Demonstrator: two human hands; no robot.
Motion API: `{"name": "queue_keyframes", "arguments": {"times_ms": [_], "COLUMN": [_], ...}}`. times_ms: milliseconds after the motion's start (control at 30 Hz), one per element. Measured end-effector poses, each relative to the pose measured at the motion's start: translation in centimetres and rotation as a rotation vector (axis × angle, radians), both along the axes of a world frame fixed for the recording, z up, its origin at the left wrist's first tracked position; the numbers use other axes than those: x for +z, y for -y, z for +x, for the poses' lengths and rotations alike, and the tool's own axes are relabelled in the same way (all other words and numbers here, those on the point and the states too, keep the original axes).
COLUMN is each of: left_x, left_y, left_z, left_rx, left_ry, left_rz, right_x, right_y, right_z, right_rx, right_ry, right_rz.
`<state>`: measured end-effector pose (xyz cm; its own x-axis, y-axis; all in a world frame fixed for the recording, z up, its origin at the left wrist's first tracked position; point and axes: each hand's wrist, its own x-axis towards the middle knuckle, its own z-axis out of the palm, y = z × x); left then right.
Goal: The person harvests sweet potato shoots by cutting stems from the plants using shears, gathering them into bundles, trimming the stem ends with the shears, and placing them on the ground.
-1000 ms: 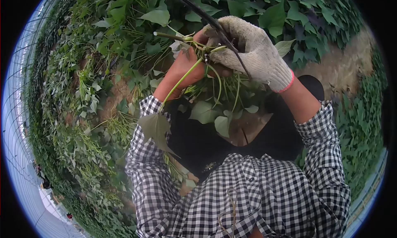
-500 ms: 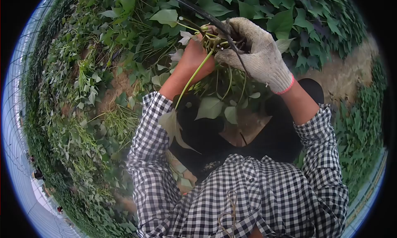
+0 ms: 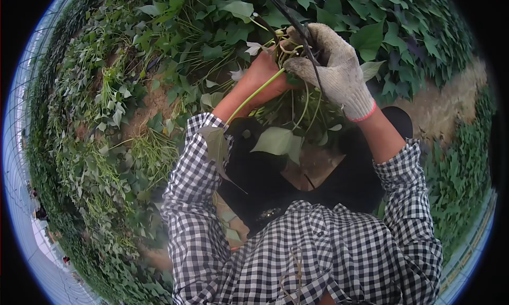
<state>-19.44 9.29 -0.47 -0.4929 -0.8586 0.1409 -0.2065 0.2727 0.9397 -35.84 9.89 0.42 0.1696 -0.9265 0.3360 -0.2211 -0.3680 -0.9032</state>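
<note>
- Stems (image 3: pixel 289 50) in a small green bunch are up in front of the person, right between the two hands.
- Bare left hand (image 3: pixel 264 78) is on the near side of the bunch, with its fingers curled closed around the stems. I can't see all the fingertips, because they are tucked behind.
- Right hand (image 3: pixel 331 61) wears a whitish knit glove with a pink edge. Its fingers are bent and its thumb points at the bunch. I can't tell just what they pinch.
- Black strip (image 3: pixel 304 33), long and thin, goes across the front of the glove, close beside the stems. One end hangs down past the thumb.
- Long stem (image 3: pixel 255 96) comes out of the bunch and leans down over the left wrist. A big leaf (image 3: pixel 214 146) droops at its end, by the left sleeve (image 3: pixel 185 172).
- More leaves (image 3: pixel 273 140) hang under the hands, in front of the dark trousers (image 3: pixel 254 167).
- Checked shirt (image 3: pixel 318 246), black and white, fills the bottom.
- Leafy vines (image 3: pixel 101 140) lie messily on the ground to the left.
- Thick green plants (image 3: pixel 403 29) grow at the upper right, beside a strip of brown dirt (image 3: pixel 435 103).
</note>
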Motion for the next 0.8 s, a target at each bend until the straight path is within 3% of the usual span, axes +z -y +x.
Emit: {"name": "queue_keyframes", "arguments": {"times_ms": [67,167,300,400,467,500,633,700,733,800], "left_x": [-0.4,0.3,-0.7,-1.2,-1.2,-1.1,-2.1,-2.2,-1.8,-2.9], "left_y": [0.1,-0.1,0.3,0.7,1.1,1.3,1.7,1.3,1.1,1.0], "left_z": [-0.2,-0.2,1.2,1.0,1.5,1.6,2.4,2.1,2.0,1.3], "left_rx": [-0.01,-0.061,-0.086,0.069,0.047,0.101,0.174,0.144,0.128,0.141], "left_ry": [0.032,0.001,-0.199,-0.431,-0.616,-0.578,0.203,0.262,0.389,0.37], "left_rz": [-0.078,0.289,0.562,0.686,0.753,0.761,0.086,-0.084,-0.016,0.069], "right_x": [0.4,0.2,1.0,0.6,0.9,0.9,0.9,1.2,1.4,1.9], "right_y": [-0.2,-0.4,0.1,0.4,0.5,0.6,1.5,1.9,1.5,1.1], "right_z": [-0.1,0.1,-0.6,-1.1,-1.3,-1.3,-1.4,-2.0,-1.7,-1.1], "right_rx": [-0.003,-0.01,-0.05,-0.063,-0.078,-0.094,-0.119,-0.12,-0.109,-0.11], "right_ry": [-0.05,0.096,-0.028,0.079,0.049,0.047,0.028,-0.05,0.028,0.081], "right_rz": [0.013,0.087,0.093,0.075,0.049,0.057,-0.007,-0.034,0.014,0.059]}}
